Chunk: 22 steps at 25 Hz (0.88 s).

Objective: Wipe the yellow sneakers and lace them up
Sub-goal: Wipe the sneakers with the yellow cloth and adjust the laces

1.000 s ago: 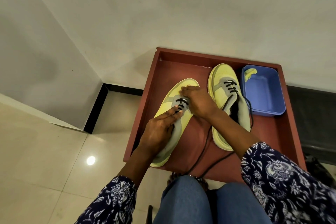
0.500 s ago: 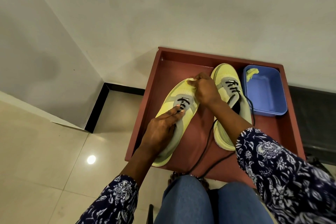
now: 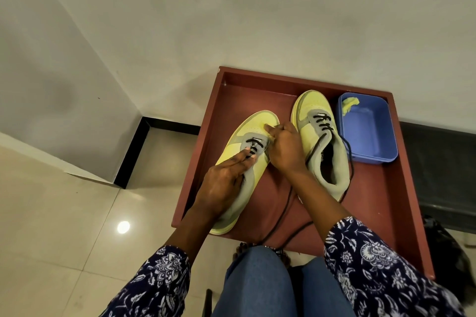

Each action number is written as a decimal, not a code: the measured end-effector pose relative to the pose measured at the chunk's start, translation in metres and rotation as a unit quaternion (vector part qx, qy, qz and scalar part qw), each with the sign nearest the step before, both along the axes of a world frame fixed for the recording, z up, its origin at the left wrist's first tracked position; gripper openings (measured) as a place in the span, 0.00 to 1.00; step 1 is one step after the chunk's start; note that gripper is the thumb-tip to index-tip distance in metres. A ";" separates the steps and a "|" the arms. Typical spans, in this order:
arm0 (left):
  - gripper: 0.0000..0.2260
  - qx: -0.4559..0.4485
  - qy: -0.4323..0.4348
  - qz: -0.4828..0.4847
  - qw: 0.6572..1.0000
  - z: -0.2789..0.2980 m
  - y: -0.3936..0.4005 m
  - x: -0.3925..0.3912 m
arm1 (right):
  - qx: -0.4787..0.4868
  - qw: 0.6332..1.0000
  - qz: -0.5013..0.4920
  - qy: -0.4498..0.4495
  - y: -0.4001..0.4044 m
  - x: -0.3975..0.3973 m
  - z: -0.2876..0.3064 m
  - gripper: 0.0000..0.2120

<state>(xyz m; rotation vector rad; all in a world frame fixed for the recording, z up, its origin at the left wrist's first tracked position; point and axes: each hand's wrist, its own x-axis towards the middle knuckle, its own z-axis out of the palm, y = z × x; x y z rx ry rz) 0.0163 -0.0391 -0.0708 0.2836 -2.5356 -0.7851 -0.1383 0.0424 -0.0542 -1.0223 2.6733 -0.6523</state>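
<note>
Two yellow-grey sneakers (image 3: 257, 121) (image 3: 313, 105) side by side — black laces (image 3: 323, 121) partly threaded, toes away.

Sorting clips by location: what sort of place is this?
Probably a home or similar indoor room: glossy tiled floor, plain painted wall with black skirting, and a low red-brown tray holding the sneakers.

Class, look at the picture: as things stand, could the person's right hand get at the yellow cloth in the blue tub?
Probably yes. The right hand is on the left sneaker, and the yellow cloth lies uncovered in the open blue tub. Only the low right sneaker sits between them, so the hand could pass over it after letting go.
</note>
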 end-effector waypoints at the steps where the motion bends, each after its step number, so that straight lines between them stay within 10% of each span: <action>1: 0.19 0.000 0.000 0.000 1.000 0.000 0.000 0.000 | -0.009 1.000 -0.013 -0.005 0.001 0.003 0.000 0.21; 22: 0.17 -0.006 0.001 0.000 1.000 -0.001 0.000 -0.001 | -0.099 0.973 -0.177 -0.109 0.011 0.070 -0.003 0.21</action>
